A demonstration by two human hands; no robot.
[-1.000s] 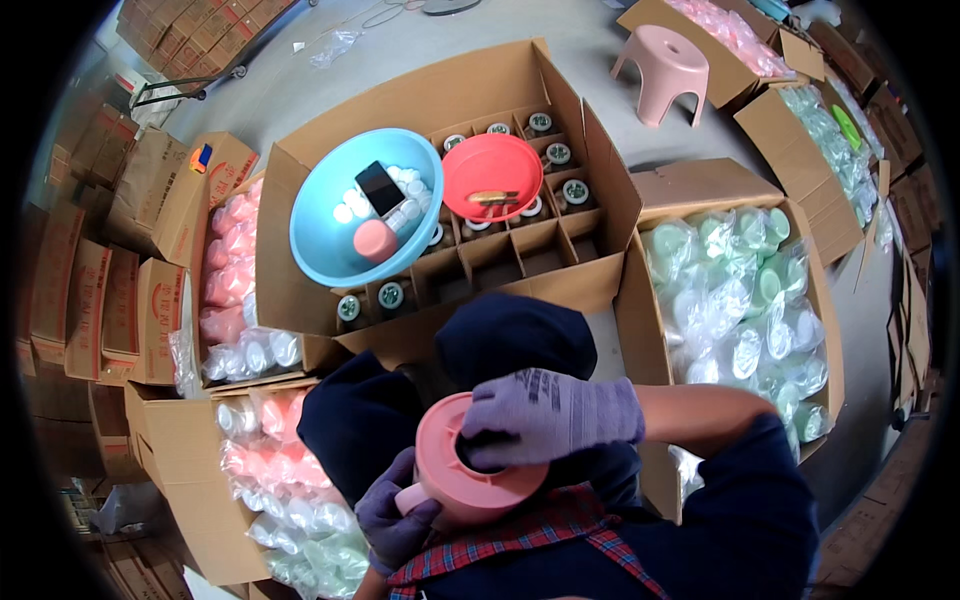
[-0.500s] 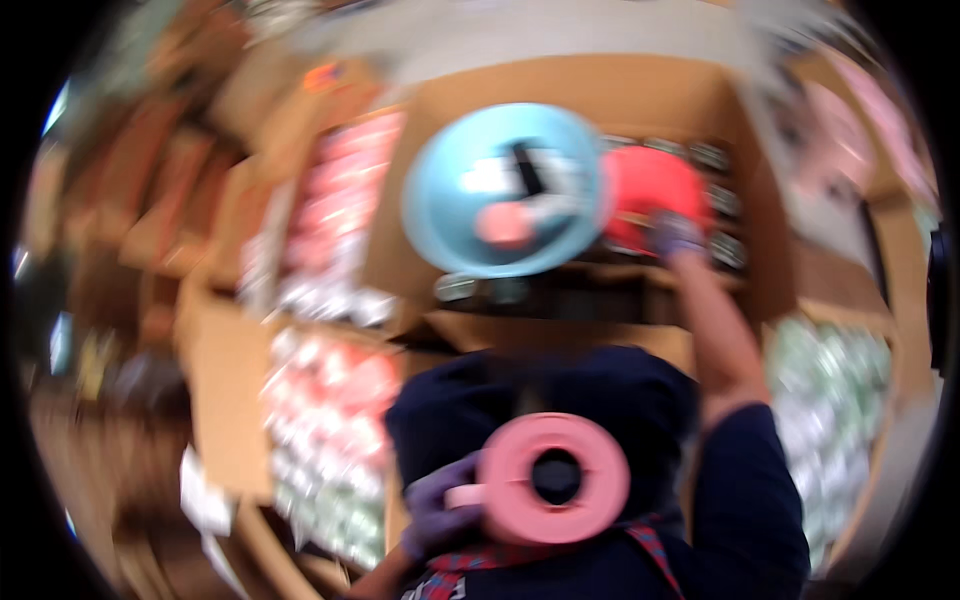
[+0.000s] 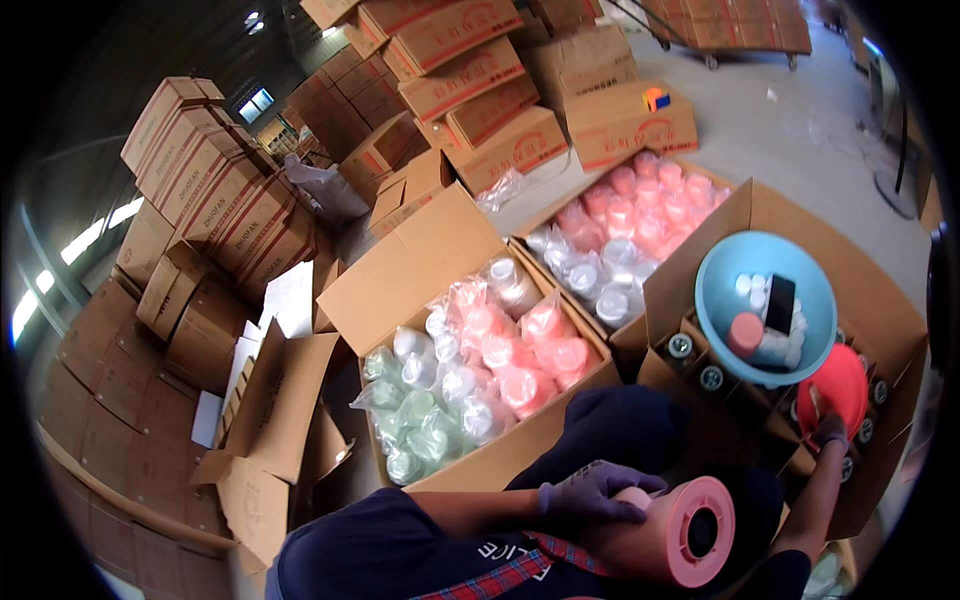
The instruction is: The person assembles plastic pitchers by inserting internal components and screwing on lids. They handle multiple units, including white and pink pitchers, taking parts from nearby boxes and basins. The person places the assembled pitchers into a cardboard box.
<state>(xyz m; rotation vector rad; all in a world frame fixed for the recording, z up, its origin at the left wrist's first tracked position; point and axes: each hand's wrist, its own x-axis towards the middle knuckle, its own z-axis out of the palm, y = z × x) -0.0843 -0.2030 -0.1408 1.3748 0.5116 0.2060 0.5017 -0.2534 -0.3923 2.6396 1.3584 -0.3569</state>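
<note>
My left hand (image 3: pixel 590 492) wears a purple glove, and its fingers (image 3: pixel 625 484) are curled down onto the top of a pink roll (image 3: pixel 672 535) with a dark hollow core, pressing it against my lap; the roll lies on its side directly under those fingers, its round end face turned to the right; my dark sleeve runs back from the hand toward the lower left.

My right hand (image 3: pixel 830 430), gloved the same way, is stretched out well beyond the roll, up and to the right of my left fingers; its fingers are closed at the lower edge of a red bowl (image 3: pixel 835 385) (whether they pinch the rim itself or something small beside it, I cannot tell, the spot is too small); the red bowl sits in a divided cardboard box (image 3: pixel 880 300), with round bottle caps (image 3: pixel 682 346) showing in the compartments just left of these fingers.

Just above the right fingers, past the red bowl and touching it, rests a light blue bowl (image 3: pixel 725 275) holding white caps, a pink lid and a flat black object.

Above my left fingers stands an open carton (image 3: pixel 420 265) packed with bagged pink, clear and green jars (image 3: pixel 495 355); farther up and right of it, another open carton of pink jars (image 3: pixel 640 205); stacked brown boxes (image 3: pixel 215 195) fill the floor far off to the left.
</note>
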